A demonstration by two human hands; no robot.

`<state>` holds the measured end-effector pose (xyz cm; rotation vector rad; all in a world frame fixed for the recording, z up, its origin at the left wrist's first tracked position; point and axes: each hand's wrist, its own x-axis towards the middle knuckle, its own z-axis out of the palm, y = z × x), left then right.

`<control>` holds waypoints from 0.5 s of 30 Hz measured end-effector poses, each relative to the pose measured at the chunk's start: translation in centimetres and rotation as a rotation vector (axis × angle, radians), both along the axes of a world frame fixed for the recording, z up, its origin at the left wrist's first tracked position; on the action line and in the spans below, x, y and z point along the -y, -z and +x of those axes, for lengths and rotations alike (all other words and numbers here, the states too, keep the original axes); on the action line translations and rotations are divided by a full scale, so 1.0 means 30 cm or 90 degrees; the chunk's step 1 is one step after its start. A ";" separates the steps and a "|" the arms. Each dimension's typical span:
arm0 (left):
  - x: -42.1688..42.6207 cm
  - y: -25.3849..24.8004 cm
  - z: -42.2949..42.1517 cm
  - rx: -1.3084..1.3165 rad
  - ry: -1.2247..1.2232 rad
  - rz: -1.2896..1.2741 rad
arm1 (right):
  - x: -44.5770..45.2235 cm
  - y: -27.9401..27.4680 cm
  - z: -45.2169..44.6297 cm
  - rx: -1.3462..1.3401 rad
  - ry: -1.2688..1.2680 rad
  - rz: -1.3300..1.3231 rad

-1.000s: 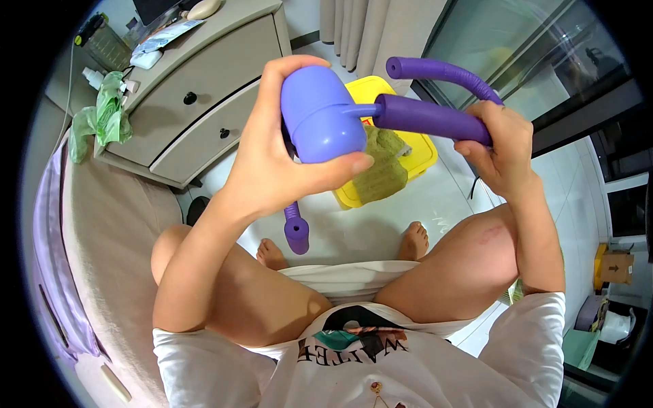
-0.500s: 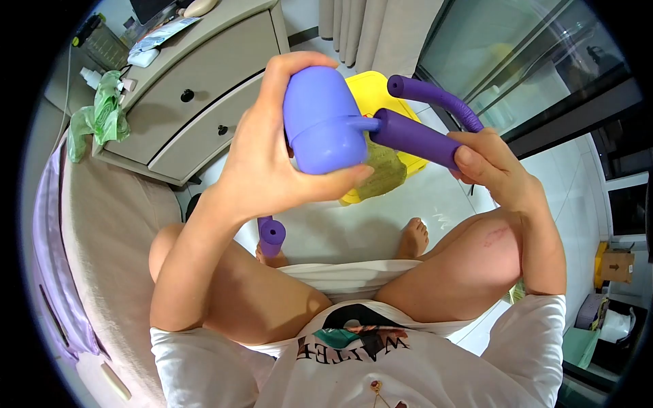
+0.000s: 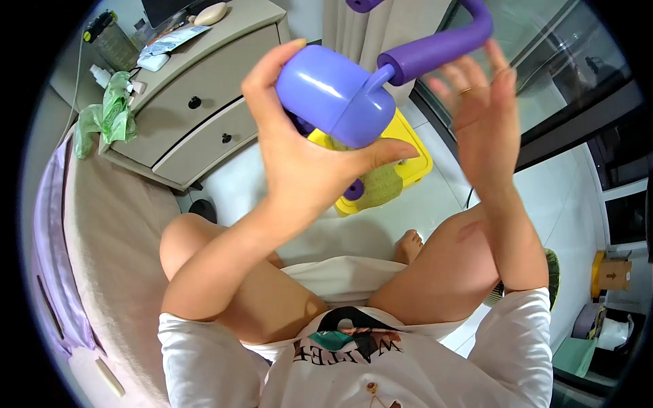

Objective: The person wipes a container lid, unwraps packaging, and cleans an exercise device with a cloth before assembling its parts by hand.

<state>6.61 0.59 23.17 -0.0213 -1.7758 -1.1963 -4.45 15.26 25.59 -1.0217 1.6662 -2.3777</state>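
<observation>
My left hand (image 3: 292, 149) is wrapped round the smooth violet plastic hub (image 3: 333, 88) of a thigh exerciser, thumb along its lower side. From the hub's right end, a dark purple foam-covered arm (image 3: 435, 54) runs up and right and bends back at the top edge. Another foam end (image 3: 362, 4) shows at the top of the view, and a further purple foam end (image 3: 354, 189) sits lower, under my left hand. My right hand (image 3: 486, 122) is raised just below the foam arm with fingers apart; I cannot tell whether its fingertips touch the foam.
Beyond the hands, a yellow plastic stool or box (image 3: 415, 160) with a greenish cloth (image 3: 381, 187) stands on the tiled floor. A drawer cabinet (image 3: 204, 95) is at left, with a green bag (image 3: 119, 112) at its edge. A glass door (image 3: 544, 61) is at right.
The exerciser has tilted and turned, its foam arm now pointing up and right. My right hand has let go of the foam arm and opened. The lower foam end has swung rightward.
</observation>
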 end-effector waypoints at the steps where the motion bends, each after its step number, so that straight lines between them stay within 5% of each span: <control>1: -0.016 0.005 -0.008 -0.011 -0.036 0.016 | 0.023 -0.001 0.036 0.052 -0.074 -0.004; 5: -0.050 0.050 -0.035 -0.058 -0.009 0.090 | 0.066 0.017 0.128 0.091 -0.190 0.038; 9: -0.111 0.127 -0.036 -0.090 -0.038 -0.059 | 0.095 0.019 0.178 0.085 -0.139 0.124; 15: -0.117 0.164 -0.034 -0.057 0.049 -0.025 | 0.064 -0.018 0.130 0.110 -0.218 0.143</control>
